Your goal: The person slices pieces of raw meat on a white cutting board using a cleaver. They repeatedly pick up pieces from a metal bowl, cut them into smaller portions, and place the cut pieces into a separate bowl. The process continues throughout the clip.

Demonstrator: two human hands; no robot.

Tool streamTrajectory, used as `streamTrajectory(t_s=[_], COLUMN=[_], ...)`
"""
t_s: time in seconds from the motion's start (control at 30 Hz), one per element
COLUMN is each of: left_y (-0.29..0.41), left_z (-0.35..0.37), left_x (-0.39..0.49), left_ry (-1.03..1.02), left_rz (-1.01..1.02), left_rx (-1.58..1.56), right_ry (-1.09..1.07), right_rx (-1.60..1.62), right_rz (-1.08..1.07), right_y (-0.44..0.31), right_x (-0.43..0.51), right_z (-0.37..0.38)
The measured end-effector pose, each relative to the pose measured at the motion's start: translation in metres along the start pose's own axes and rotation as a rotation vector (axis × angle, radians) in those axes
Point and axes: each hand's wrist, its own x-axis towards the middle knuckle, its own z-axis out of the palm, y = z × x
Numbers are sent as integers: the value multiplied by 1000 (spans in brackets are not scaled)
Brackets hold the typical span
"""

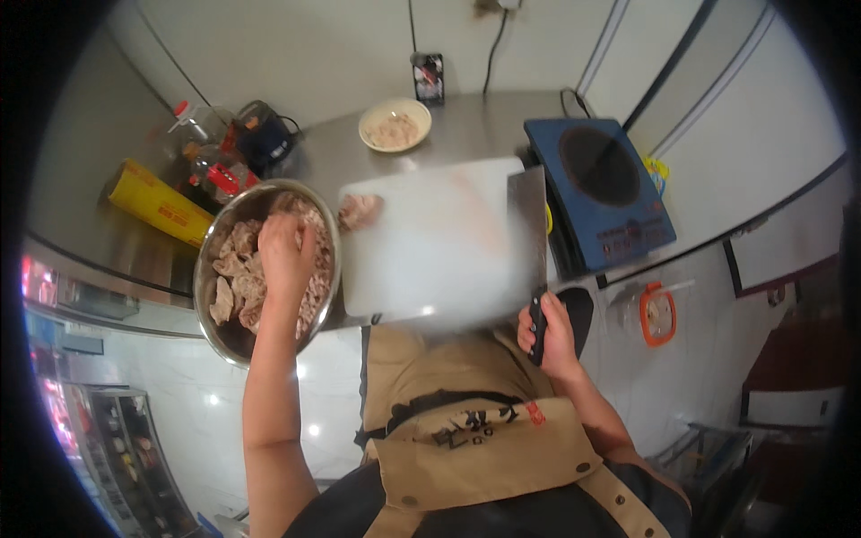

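Observation:
My left hand [286,249] is inside a large steel bowl [335,282], over chunks of meat [237,262] and finely chopped meat [316,282]. Its fingertips are hidden, so whether it grips a piece does not show. My right hand [555,336] is closed around the black handle of a cleaver [529,222], whose broad blade points away from me over the right edge of a white cutting board [424,242]. One lump of meat [360,212] lies at the board's upper left corner, beside the bowl.
Behind the board stand a cream bowl [366,138] with pale pieces and a phone [428,79] against the wall. An induction cooker [602,195] sits at the right. Left are a yellow roll box [158,202], plastic bottles [218,165] and a dark appliance [264,134].

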Motion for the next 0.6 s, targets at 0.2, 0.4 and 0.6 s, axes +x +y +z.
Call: streamTrajectory(t_s=[0.2, 0.4, 0.6], left_y=[85, 135, 144], left_z=[84, 155, 183], left_x=[-4, 1, -4], left_ry=[-213, -546, -649], left_rz=[106, 73, -605], left_rx=[-269, -505, -392], right_ry=[26, 78, 19], right_rx=[59, -15, -310], right_rz=[52, 107, 188], right_y=[9, 10, 0], right_x=[-3, -12, -13], right_z=[-12, -26, -40])
